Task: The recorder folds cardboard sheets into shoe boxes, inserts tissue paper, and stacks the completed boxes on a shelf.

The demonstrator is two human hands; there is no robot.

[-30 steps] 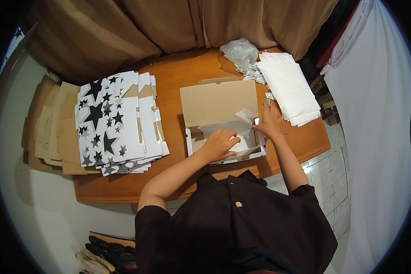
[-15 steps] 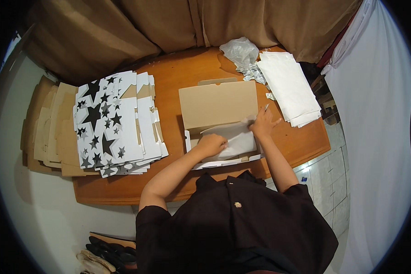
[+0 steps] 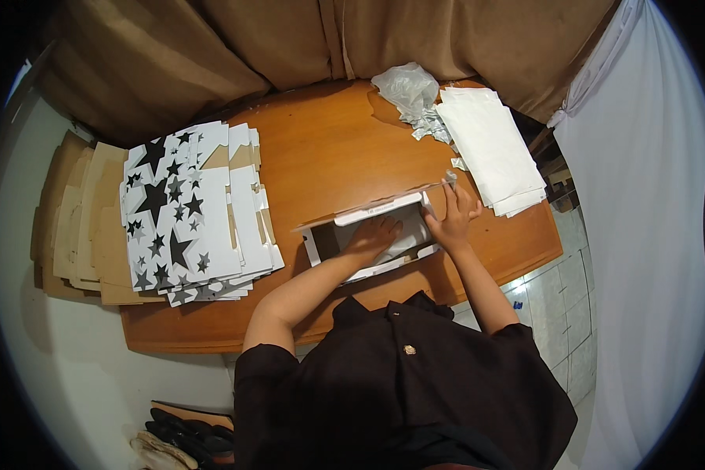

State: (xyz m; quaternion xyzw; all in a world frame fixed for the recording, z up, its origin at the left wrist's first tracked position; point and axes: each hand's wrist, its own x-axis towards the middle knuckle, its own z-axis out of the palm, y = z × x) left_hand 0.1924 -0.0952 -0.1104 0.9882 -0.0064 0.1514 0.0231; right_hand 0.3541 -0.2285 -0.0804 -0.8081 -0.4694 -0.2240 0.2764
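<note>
In the middle of the table a cardboard box [image 3: 312, 249] with white walls has its lid [image 3: 380, 207] partly folded over, standing steeply at the far side. A sheet of white paper [image 3: 412, 229] lies inside. My left hand [image 3: 374, 237] reaches into the box under the lid, fingers stretched out and resting on the paper. My right hand [image 3: 450, 221] is at the lid's right end, thumb on the near side and fingers around the edge. A small shiny grey thing [image 3: 451, 177] shows at its fingertips; I cannot make out its kind.
On the left lie stacked flat boxes with black stars [image 3: 178, 211] and plain brown cardboard sheets [image 3: 78, 219]. At the back right are a stack of white paper sheets [image 3: 493, 149] and a crumpled clear plastic bag [image 3: 407, 90]. The wooden table's front edge [image 3: 188, 343] is close to me.
The lid has swung from leaning back to standing steeply over the box. My left hand has opened and slid farther in over the paper. My right hand has moved to the lid's edge.
</note>
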